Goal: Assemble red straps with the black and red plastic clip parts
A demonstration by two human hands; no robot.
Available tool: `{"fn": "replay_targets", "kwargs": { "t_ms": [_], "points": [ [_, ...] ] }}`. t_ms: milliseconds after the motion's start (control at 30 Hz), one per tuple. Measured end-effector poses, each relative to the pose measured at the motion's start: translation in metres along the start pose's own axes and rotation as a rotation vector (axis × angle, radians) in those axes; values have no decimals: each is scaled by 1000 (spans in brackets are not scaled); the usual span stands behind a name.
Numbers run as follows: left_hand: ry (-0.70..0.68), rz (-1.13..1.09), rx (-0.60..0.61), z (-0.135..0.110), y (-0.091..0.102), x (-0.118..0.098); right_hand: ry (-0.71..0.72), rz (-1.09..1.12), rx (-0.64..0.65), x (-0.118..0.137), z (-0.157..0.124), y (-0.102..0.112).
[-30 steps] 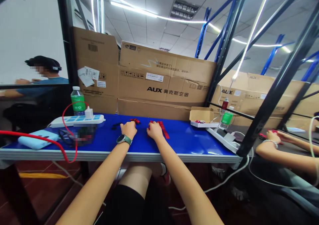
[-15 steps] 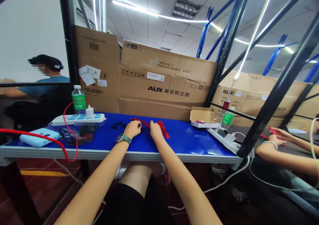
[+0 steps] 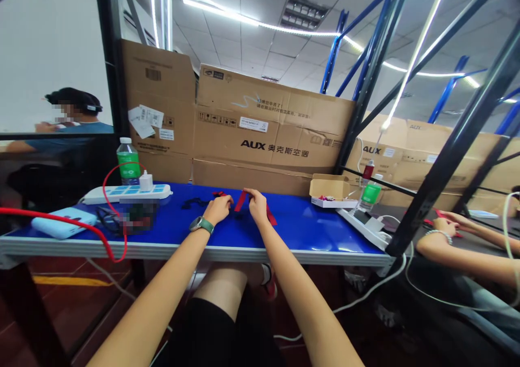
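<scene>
Watching from the far left, you've got a pale blue power bank [image 3: 60,229] lying under a red cable [image 3: 52,213], a power strip [image 3: 125,195] and a green-labelled water bottle [image 3: 128,161] behind it, all on the blue workbench [image 3: 312,231]. Moving right, a dark strip [image 3: 194,201] lies flat, with nothing touching it. Now your left hand [image 3: 217,210], watch on the wrist, curls in beside a small red piece [image 3: 220,194]; its fingers sit close, but I can't tell whether they're holding anything. Your right hand [image 3: 257,204] is the busy one, its thumb and fingers pinched together on the raised top of a red strap [image 3: 242,201], whose lower end drops toward the bench. Another red strip [image 3: 270,217] lies below your right wrist; whether it's the same piece, I can't tell. So far, that strap is up off the bench, while the dark strip and small red piece remain down. Further right sits an open cardboard box [image 3: 329,189] holding small red bits, untouched.
</scene>
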State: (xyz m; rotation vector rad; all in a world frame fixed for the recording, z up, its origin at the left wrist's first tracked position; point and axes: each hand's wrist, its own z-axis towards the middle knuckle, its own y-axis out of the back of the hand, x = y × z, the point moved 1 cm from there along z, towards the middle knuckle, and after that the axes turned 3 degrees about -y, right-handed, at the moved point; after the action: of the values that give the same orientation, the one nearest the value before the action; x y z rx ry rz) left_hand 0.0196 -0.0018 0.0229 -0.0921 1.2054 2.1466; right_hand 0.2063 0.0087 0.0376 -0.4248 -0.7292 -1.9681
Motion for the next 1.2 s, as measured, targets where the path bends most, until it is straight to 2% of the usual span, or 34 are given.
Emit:
{"fn": "replay_targets", "kwargs": {
  "t_ms": [100,233,367,433,567,667,767,867,1000,1200],
  "points": [
    [-116,-119,-72,0,-2,-1,29,-13,-17,3,-1,2],
    [-265,-259,-195,2,6,-11,42,-88,-30,2,0,3],
    [-358,-299,-240,4,16,-21,88,-133,148,1,0,-2],
    [-319,-288,-283,5,18,-22,99,-118,226,5,-3,-3],
    [-89,-216,-372,5,20,-18,42,-193,320,16,-9,4],
    [12,-211,-395,4,19,-14,64,-324,554,19,-12,11],
    [-1,-236,-394,5,16,-11,58,-328,711,13,-12,13],
    [-39,-237,-366,6,12,-9,16,-313,718,6,-10,11],
    [-12,-288,-317,8,6,-7,59,-352,672,-2,-9,5],
    [109,-627,-263,12,-5,1,12,-239,629,-9,-8,3]
  ]
}}
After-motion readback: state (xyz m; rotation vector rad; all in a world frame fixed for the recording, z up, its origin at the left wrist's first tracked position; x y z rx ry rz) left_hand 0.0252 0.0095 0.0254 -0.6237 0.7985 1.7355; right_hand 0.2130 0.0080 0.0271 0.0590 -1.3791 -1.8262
